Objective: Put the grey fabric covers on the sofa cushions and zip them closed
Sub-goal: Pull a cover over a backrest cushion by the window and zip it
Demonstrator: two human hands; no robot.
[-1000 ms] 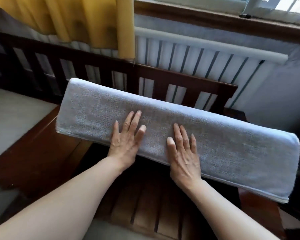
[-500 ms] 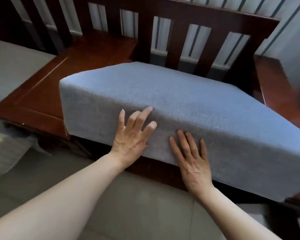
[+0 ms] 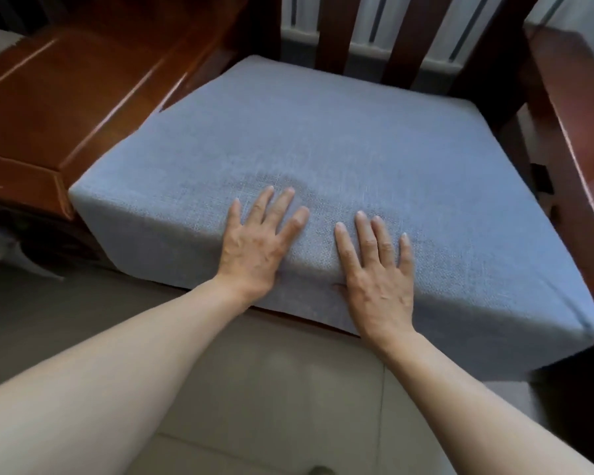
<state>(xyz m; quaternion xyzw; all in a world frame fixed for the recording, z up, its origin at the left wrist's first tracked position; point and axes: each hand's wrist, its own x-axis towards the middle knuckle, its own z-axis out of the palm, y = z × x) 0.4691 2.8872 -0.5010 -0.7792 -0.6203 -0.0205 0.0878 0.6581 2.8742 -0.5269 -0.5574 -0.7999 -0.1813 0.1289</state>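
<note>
A sofa cushion in its grey fabric cover (image 3: 323, 138) lies flat on the seat of a dark wooden sofa frame (image 3: 333, 32). Its front edge sticks out a little past the seat towards me. My left hand (image 3: 258, 241) presses flat on the cushion's front top edge, fingers straight and spread. Just to its right, my right hand (image 3: 378, 269) presses down the same way. No zip shows on the sides that face me.
A flat wooden side table section (image 3: 59, 97) joins the seat on the left. A wooden armrest (image 3: 570, 108) rises on the right. A white radiator (image 3: 367, 25) shows behind the back slats. Pale floor tiles (image 3: 288, 389) lie below my arms.
The cushion, tilted up on its edge a second ago, has dropped flat onto the seat. Both hands stayed on it and now press on its front top edge.
</note>
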